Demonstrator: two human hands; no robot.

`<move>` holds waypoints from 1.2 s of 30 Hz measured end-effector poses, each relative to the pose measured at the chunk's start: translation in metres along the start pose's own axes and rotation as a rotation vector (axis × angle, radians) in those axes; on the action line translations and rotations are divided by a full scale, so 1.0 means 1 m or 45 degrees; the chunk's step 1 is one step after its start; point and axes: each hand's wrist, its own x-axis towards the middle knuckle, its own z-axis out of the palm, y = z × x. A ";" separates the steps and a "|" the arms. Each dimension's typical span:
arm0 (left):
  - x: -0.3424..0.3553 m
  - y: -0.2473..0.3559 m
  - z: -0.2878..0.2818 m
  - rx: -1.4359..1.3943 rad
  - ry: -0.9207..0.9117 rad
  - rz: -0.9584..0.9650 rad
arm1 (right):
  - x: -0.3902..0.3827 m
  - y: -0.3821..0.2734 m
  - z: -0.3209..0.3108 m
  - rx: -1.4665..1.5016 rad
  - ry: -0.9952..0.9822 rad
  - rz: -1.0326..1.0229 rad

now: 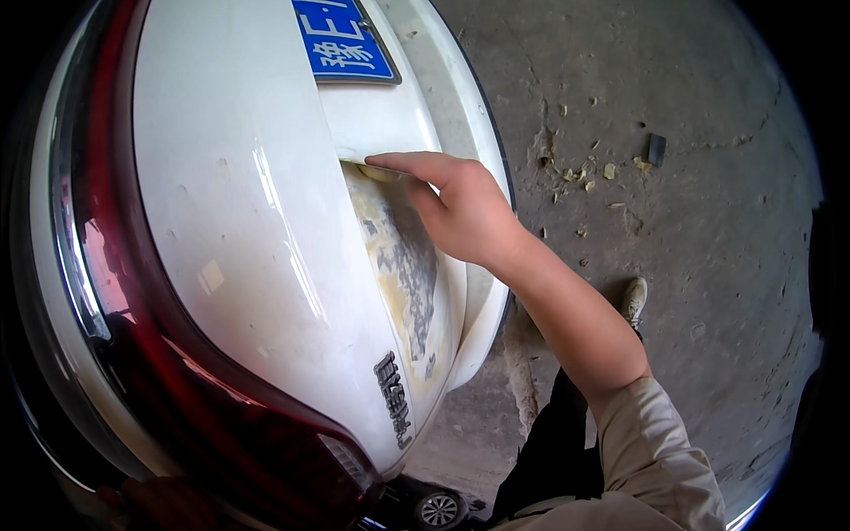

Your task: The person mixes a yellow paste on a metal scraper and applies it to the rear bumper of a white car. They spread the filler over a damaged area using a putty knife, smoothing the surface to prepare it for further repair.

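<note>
My right hand point(465, 208) reaches in from the lower right, fingers pointing left and pressed together. Pinched under the fingers is a thin, flat putty spreader point(390, 172), mostly hidden by them, with yellowish putty at its edge. It meets the upper end of a repair patch point(409, 283) on the rear of a white car point(239, 177). Streaks of yellowish filler and bare grey areas cover this patch, which lies in a recessed panel below the blue licence plate point(350, 44). My left hand does not show.
A dark red tail light point(212, 416) curves along the left, and metal lettering point(392, 400) sits beside the patch. Dried flakes point(580, 177) and a small dark block point(656, 149) lie on the concrete floor point(691, 239). My shoe point(634, 301) stands there. Another car's wheel point(439, 509) shows at the bottom.
</note>
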 end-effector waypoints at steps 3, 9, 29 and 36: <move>0.001 0.001 0.002 -0.008 -0.027 0.009 | -0.002 0.001 0.001 -0.007 0.027 -0.074; -0.001 0.000 0.002 -0.044 -0.102 0.009 | -0.018 -0.001 0.014 -0.041 0.069 -0.133; -0.005 -0.001 0.019 0.014 -0.205 0.041 | -0.083 -0.001 0.008 0.040 0.071 -0.177; -0.004 0.001 0.019 -0.023 -0.348 0.043 | -0.110 -0.001 0.018 -0.039 0.208 -0.229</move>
